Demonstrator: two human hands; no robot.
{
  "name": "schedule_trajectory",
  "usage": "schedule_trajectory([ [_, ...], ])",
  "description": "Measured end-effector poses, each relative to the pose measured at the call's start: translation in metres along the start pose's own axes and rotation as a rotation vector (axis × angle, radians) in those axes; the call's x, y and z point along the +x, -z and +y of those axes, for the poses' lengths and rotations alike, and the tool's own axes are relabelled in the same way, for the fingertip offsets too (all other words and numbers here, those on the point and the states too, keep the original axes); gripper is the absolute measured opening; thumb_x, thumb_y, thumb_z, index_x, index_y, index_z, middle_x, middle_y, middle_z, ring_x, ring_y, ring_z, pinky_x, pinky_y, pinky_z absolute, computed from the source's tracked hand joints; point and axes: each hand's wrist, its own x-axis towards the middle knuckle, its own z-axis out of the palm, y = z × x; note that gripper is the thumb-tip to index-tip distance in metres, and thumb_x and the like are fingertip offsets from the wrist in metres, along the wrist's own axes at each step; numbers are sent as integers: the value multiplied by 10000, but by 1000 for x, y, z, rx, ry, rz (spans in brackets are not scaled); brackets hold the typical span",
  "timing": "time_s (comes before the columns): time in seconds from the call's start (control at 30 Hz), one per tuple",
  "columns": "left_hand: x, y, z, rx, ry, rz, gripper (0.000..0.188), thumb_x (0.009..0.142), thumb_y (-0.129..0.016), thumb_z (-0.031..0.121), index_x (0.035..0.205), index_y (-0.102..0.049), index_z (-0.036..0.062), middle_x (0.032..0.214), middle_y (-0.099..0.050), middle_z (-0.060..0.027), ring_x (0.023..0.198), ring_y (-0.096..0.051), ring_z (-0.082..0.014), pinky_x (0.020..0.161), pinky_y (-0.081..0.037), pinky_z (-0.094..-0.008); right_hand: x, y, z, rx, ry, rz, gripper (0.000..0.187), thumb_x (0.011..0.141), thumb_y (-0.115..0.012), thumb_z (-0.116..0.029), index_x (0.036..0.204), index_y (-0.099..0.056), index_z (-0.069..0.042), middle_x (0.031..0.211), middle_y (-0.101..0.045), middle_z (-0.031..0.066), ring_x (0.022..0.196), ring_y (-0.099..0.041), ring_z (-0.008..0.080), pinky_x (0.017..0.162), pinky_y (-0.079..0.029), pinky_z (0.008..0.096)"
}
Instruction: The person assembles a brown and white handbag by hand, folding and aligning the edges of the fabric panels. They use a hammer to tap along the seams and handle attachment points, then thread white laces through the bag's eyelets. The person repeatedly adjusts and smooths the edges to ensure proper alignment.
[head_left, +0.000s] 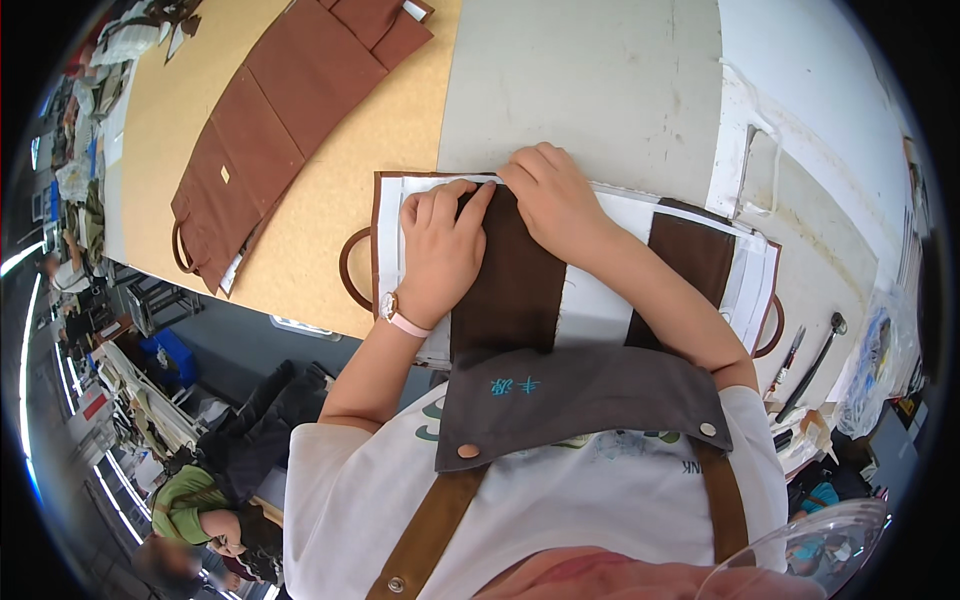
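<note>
A flat bag piece, white with dark brown bands and a brown edging, lies across the worktable in front of me. Brown loop handles stick out at its left and right ends. On its far edge, left of the middle, my left hand is closed, fingertips pinching the rim. Close beside it, my right hand curls over the same edge, thumb and fingers closed on it. The fingertips nearly meet where a dark band reaches the rim. What lies under the fingers is partly hidden.
Folded reddish-brown bag pieces lie on the tan board at the far left. A black-handled hammer and a thin pointed tool rest at the right, near a clear plastic bag. Someone in green is at the lower left.
</note>
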Motion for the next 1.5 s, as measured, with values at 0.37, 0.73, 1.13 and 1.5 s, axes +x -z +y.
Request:
schedule_trajectory([
  [0.37,-10,-6,-3,74,126,41,432,851,-650,46,1280,-605,27,1259,-541,-155,1120,-517,-327,993,-388,-451,-7,1,-12,-319,203,-102,331,746,-654,-47,1061,-676,51,882,-541,60,893,-521,225,767,-474,333],
  [0.73,0,0,-9,-57,-39,9,425,835,-645,-13,1256,-589,-4,1307,-557,-162,1212,-539,-350,1069,-426,-462,-5,-5,-3,-98,38,0,274,787,-634,-116,1040,-722,-56,926,-549,60,919,-521,240,792,-425,359],
  [1.13,5,3,-15,-2,-136,24,384,796,-696,-16,1176,-647,9,1135,-639,-131,1104,-605,-315,992,-499,-428,2,-6,-4,-68,-17,-4,246,790,-622,-130,1009,-705,-54,937,-558,52,913,-514,239,809,-411,358],
  [1.5,-2,3,-7,291,85,-3,450,917,-651,254,1296,-599,17,1156,-588,-128,1059,-541,-285,948,-383,-433,-4,-11,-6,-224,115,-12,222,834,-645,-133,1041,-697,-74,972,-591,39,939,-527,247,825,-417,389],
])
